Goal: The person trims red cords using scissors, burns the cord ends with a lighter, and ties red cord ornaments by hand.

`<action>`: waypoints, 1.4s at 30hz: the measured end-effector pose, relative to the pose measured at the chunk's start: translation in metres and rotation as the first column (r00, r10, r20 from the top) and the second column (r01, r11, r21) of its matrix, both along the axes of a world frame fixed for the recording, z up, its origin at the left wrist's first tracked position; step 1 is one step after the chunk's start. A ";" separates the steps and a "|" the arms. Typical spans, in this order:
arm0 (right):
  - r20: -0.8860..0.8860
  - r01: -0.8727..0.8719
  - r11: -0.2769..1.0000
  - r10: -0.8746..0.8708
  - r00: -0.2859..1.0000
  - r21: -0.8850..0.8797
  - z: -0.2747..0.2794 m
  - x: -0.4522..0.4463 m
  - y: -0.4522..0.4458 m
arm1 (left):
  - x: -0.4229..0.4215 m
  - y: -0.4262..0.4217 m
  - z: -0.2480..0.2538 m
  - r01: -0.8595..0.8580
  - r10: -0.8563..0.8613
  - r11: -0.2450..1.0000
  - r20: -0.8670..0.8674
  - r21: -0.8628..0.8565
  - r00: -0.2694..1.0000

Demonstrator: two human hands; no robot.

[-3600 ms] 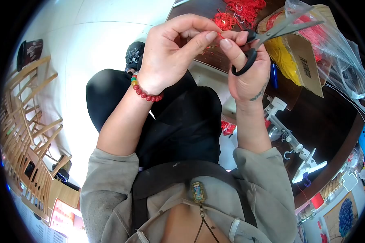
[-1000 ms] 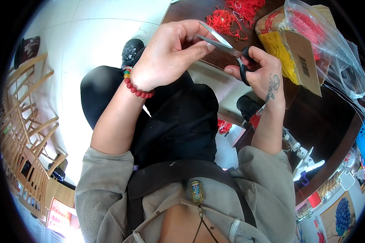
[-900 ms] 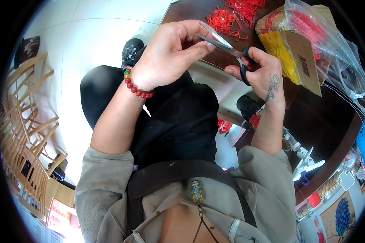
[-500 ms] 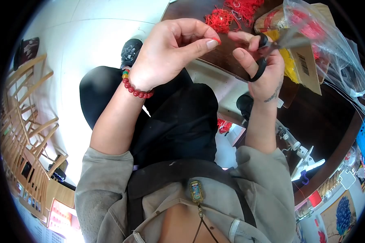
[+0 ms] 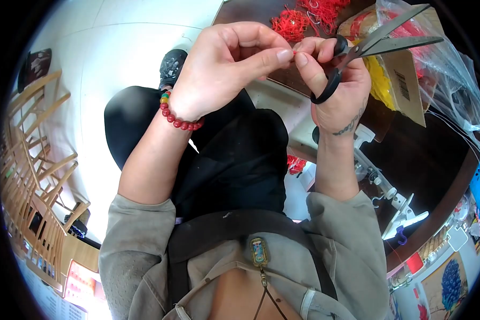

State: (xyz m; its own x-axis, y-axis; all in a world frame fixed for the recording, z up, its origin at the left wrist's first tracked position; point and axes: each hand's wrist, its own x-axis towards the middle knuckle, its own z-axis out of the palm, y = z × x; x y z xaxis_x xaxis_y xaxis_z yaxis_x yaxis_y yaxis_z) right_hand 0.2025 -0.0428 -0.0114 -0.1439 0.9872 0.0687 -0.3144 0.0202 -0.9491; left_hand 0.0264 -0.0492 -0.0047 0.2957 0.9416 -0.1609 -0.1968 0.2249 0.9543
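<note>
My left hand (image 5: 224, 69), with a beaded bracelet at the wrist, pinches a small piece of red cord (image 5: 294, 53) between thumb and forefinger. Most of that cord is hidden by the fingers. Black-handled scissors (image 5: 364, 49) hang on the fingers of my right hand (image 5: 342, 85), the thumb and a finger near the handle loops. Their blades are spread and point up and right, away from the cord. The right thumb and forefinger tips meet at the cord, close against the left fingertips.
Tangled red cords (image 5: 290, 24) lie on the dark table (image 5: 237, 15) beyond my hands. A cardboard box (image 5: 402, 88) and a clear plastic bag (image 5: 458, 90) stand at the right. Wooden chairs (image 5: 37, 213) are on the left. A white clamp-like stand (image 5: 402, 213) sits by the right forearm.
My right hand has moved left to meet the left fingertips at the red cord. The scissors came along and now show their blades spread. The left hand has barely moved.
</note>
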 end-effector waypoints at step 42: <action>-0.042 -0.068 0.987 0.063 0.997 -0.142 0.005 0.000 0.002 | -0.001 -0.001 0.001 0.021 -0.021 0.999 0.020 0.031 1.000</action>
